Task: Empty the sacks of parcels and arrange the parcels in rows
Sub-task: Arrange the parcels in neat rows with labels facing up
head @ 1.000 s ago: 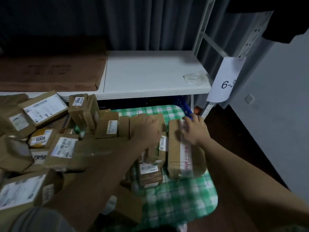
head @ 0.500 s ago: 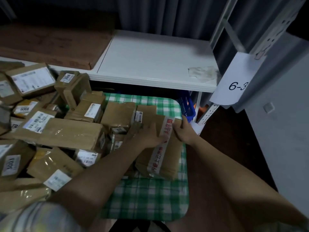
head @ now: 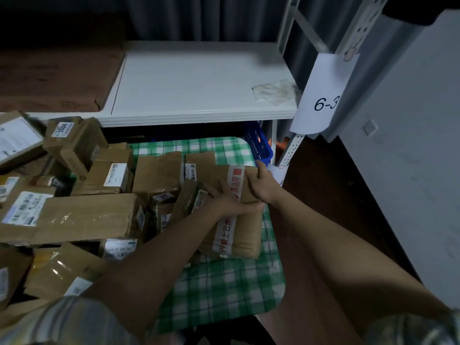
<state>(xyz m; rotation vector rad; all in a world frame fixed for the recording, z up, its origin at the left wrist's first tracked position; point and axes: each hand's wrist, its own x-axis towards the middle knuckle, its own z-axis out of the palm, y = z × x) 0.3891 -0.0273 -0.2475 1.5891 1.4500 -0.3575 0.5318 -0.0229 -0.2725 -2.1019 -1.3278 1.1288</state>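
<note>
Both hands are on a soft brown paper-wrapped parcel crossed by a white tape strip with red lettering (head: 234,232), which lies tilted at the right edge of the pile, its near end on the green-and-white checked cloth (head: 224,290). The right hand (head: 261,185) grips the parcel's far right corner, fingers curled over the edge. The left hand (head: 224,199) lies over the parcel's middle, thumb across the tape; its fingers seem to wrap the left side, though the dim view hides their tips. To the left, brown cardboard parcels with white labels (head: 82,215) lie heaped and overlapping. Behind stands a white shelf board (head: 199,80), and a paper sign reading 6-3 (head: 321,95) hangs on the shelf post.
</note>
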